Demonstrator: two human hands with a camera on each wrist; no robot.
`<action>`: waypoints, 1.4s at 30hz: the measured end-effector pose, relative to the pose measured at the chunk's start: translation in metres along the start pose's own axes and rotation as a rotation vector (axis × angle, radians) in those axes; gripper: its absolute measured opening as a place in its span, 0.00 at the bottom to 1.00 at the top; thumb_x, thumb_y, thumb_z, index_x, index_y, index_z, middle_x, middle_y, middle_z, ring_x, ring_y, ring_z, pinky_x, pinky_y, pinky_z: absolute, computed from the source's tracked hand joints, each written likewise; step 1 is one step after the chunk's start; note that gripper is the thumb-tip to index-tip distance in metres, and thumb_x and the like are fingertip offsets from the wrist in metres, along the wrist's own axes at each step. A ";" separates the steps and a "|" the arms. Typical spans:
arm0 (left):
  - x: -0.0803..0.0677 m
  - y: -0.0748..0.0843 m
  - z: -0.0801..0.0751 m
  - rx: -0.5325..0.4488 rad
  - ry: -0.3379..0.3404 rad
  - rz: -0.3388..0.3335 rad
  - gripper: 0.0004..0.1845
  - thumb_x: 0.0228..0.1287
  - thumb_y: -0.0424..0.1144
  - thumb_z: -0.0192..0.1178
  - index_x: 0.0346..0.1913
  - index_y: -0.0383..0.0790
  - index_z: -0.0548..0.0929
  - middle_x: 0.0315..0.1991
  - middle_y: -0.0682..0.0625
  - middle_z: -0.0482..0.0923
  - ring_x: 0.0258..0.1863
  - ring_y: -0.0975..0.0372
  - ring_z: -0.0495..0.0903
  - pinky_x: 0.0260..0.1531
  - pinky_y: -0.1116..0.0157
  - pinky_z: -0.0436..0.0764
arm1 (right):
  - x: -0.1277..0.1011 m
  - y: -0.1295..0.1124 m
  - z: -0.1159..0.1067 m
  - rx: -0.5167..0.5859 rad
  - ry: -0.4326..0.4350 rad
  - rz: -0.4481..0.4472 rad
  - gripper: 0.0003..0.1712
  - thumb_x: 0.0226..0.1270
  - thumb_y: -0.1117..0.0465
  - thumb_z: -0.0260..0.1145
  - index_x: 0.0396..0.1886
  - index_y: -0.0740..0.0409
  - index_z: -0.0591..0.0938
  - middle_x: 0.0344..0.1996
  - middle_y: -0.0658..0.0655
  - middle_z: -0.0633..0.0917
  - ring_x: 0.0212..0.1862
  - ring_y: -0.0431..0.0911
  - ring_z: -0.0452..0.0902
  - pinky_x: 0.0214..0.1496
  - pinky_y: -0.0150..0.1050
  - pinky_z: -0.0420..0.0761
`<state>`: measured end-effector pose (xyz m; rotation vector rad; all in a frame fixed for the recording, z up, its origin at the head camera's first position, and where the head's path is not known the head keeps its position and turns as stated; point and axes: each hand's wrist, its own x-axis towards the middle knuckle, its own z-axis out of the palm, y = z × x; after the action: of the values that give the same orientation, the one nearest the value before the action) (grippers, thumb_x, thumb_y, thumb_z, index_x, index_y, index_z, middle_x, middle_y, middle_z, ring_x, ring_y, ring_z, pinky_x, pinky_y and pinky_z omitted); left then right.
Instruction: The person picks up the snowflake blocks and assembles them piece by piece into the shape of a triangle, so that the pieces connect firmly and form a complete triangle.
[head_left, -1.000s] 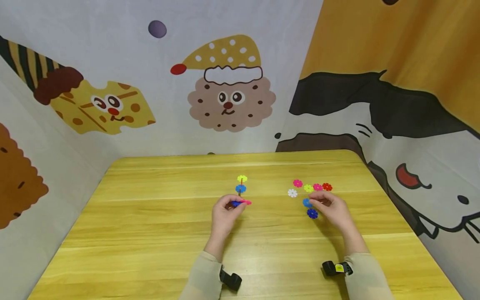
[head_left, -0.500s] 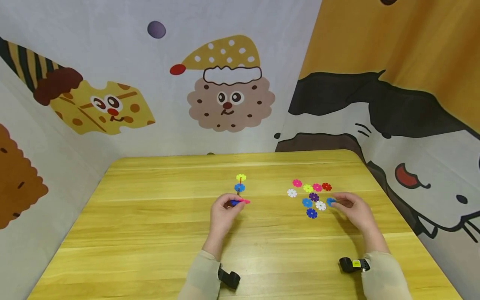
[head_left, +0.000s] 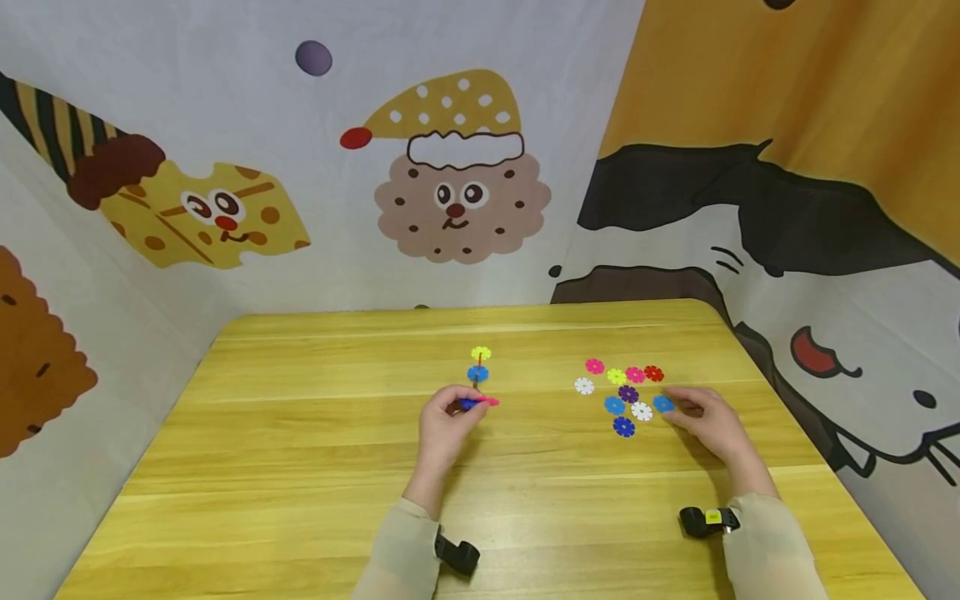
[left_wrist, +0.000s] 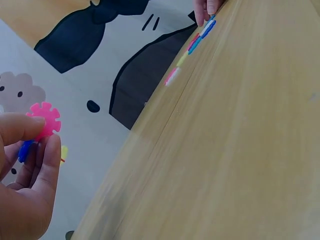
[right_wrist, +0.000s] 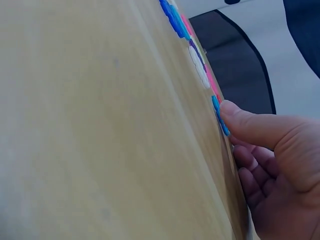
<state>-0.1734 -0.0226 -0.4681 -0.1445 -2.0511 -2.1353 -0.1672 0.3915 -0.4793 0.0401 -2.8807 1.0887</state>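
Right hand point(head_left: 708, 421) barely shifted, thumb on blue disc point(right_wrist: 220, 116); left hand point(left_wrist: 22, 185) fingers pinching pink disc point(left_wrist: 46, 118), clearest wrist-side.

Yellow wooden table point(head_left: 300, 467); cartoon-printed fabric walls point(head_left: 225, 125).

No readable text, labels, brands or numbers anywhere; backdrop shows cartoon drawings only.

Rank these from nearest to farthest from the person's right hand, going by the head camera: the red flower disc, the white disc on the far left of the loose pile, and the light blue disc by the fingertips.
1. Light blue disc, at the right hand's fingertips.
2. Red flower disc, behind it, farther up the table.
3. White disc, at the pile's left edge.
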 end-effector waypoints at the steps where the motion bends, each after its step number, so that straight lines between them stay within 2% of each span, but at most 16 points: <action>1: 0.000 0.000 0.000 0.002 0.000 0.001 0.05 0.55 0.24 0.70 0.35 0.31 0.86 0.38 0.42 0.82 0.36 0.61 0.78 0.34 0.70 0.80 | 0.001 0.001 0.001 -0.006 0.000 -0.001 0.26 0.69 0.57 0.68 0.61 0.68 0.78 0.56 0.71 0.74 0.55 0.64 0.72 0.57 0.59 0.72; 12: -0.001 -0.005 0.002 0.005 0.010 0.025 0.05 0.55 0.23 0.70 0.35 0.29 0.85 0.38 0.41 0.82 0.35 0.61 0.78 0.33 0.71 0.79 | 0.006 0.003 0.005 -0.051 0.006 0.010 0.19 0.68 0.62 0.69 0.53 0.70 0.79 0.50 0.71 0.75 0.52 0.65 0.71 0.55 0.61 0.71; 14: -0.001 -0.004 0.002 -0.002 0.010 0.024 0.05 0.55 0.23 0.70 0.34 0.29 0.85 0.38 0.41 0.82 0.35 0.60 0.78 0.33 0.71 0.79 | 0.005 0.004 0.006 -0.044 0.015 0.006 0.19 0.67 0.63 0.69 0.51 0.71 0.78 0.48 0.70 0.77 0.50 0.64 0.72 0.53 0.59 0.72; 18: -0.001 -0.004 0.002 -0.008 0.007 0.021 0.05 0.55 0.24 0.70 0.35 0.29 0.85 0.38 0.40 0.82 0.35 0.60 0.78 0.33 0.71 0.79 | 0.003 0.004 0.007 -0.023 0.051 0.004 0.17 0.66 0.66 0.69 0.51 0.67 0.77 0.42 0.64 0.80 0.42 0.54 0.74 0.45 0.42 0.75; 20: -0.001 -0.005 0.002 -0.004 0.006 0.019 0.05 0.55 0.24 0.70 0.35 0.30 0.85 0.38 0.40 0.82 0.35 0.60 0.78 0.33 0.71 0.79 | 0.002 0.004 0.008 -0.015 0.067 0.005 0.16 0.67 0.67 0.68 0.51 0.66 0.77 0.39 0.62 0.81 0.39 0.50 0.73 0.40 0.36 0.74; 25: -0.001 -0.004 0.001 0.001 -0.003 0.019 0.05 0.55 0.24 0.70 0.35 0.32 0.86 0.37 0.41 0.82 0.35 0.60 0.78 0.34 0.70 0.79 | -0.001 -0.003 0.012 0.005 0.117 0.022 0.12 0.70 0.67 0.65 0.51 0.65 0.79 0.37 0.61 0.83 0.37 0.46 0.74 0.37 0.34 0.74; 28: -0.001 -0.004 0.002 0.001 -0.001 0.014 0.05 0.55 0.24 0.70 0.34 0.31 0.85 0.37 0.42 0.82 0.35 0.61 0.78 0.34 0.70 0.79 | -0.001 -0.014 0.015 0.059 0.145 0.029 0.12 0.71 0.65 0.64 0.51 0.65 0.81 0.36 0.61 0.84 0.36 0.44 0.74 0.34 0.32 0.74; 31: -0.001 -0.003 0.002 0.000 0.002 0.008 0.05 0.55 0.22 0.69 0.34 0.27 0.84 0.37 0.39 0.82 0.34 0.62 0.78 0.33 0.71 0.78 | -0.001 -0.029 0.022 0.150 0.144 0.000 0.13 0.71 0.66 0.64 0.52 0.66 0.81 0.33 0.61 0.83 0.33 0.43 0.75 0.31 0.31 0.75; 36: -0.001 -0.005 0.002 -0.028 0.003 0.015 0.06 0.56 0.21 0.68 0.36 0.24 0.83 0.39 0.35 0.81 0.34 0.59 0.78 0.31 0.72 0.78 | 0.003 -0.061 0.039 0.308 0.065 -0.040 0.13 0.70 0.65 0.65 0.51 0.68 0.80 0.33 0.60 0.83 0.33 0.42 0.78 0.35 0.33 0.80; 42: -0.001 -0.004 0.002 -0.029 0.013 0.001 0.06 0.55 0.23 0.70 0.35 0.28 0.85 0.37 0.39 0.82 0.34 0.60 0.77 0.31 0.72 0.78 | 0.008 -0.100 0.068 0.434 -0.031 -0.045 0.12 0.68 0.64 0.67 0.46 0.68 0.81 0.32 0.58 0.83 0.31 0.43 0.77 0.32 0.36 0.80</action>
<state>-0.1731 -0.0199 -0.4723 -0.1347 -2.0138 -2.1604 -0.1737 0.2714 -0.4632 0.1409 -2.5942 1.6910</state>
